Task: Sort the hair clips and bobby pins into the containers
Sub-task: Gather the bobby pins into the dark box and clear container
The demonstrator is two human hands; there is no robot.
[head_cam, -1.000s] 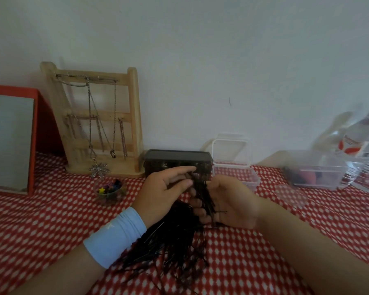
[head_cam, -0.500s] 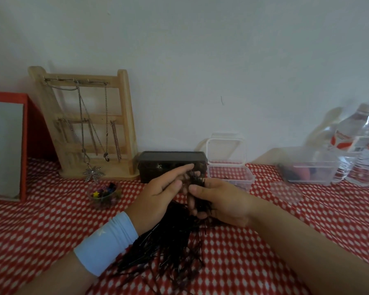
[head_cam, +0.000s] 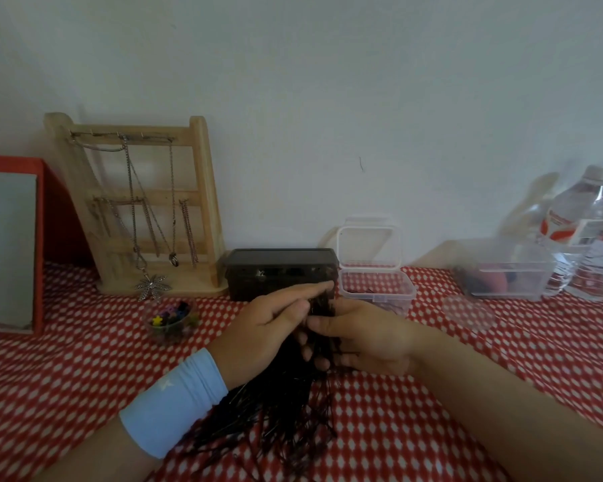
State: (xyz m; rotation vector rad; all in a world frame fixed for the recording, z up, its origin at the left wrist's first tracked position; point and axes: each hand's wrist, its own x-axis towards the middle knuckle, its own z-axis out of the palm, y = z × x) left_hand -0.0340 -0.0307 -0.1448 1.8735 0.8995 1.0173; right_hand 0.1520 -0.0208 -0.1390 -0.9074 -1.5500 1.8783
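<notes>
Right fingers: curled round a bundle of thin black bobby pins [head_cam: 320, 342], thumb laid across the front of it, fingertips showing on the near side.
Right hand [head_cam: 366, 339]: palm turned towards the left, held just over the cloth at the centre of the view, bare forearm running off to the lower right.
Left fingers: forefinger and thumb stretched out straight, their tips at the top of the bundle; the other fingers are hidden behind the hand.
Left hand [head_cam: 258, 335]: just beside the right hand and touching it, a light blue fabric wristband [head_cam: 174, 401] round the wrist.
Loose pile of black bobby pins [head_cam: 275, 422]: spread on the cloth under and in front of both hands.
Small clear plastic box with an upright hinged lid [head_cam: 376, 290]: just behind the right hand, a few dark pins lying on its floor.
Black rectangular plastic box [head_cam: 279, 269]: behind the hands against the wall, touching the clear box on its left side.
Small clear round bowl of coloured hair clips [head_cam: 171, 321]: left of the hands, in front of the stand.
Pale wooden jewellery stand [head_cam: 195, 203]: leaning at the wall, metal chains and a silver leaf pendant [head_cam: 153, 287] hanging from it.
Red-framed mirror [head_cam: 7, 245]: at the left edge.
Clear plastic tub [head_cam: 502, 276]: far right, pink and dark items inside, blurred.
Round clear plastic lid [head_cam: 467, 313]: flat on the cloth in front of the tub.
Clear plastic water bottles [head_cam: 589, 234]: at the right edge beside the tub.
Red-and-white patterned tablecloth [head_cam: 84, 370]: under everything.
</notes>
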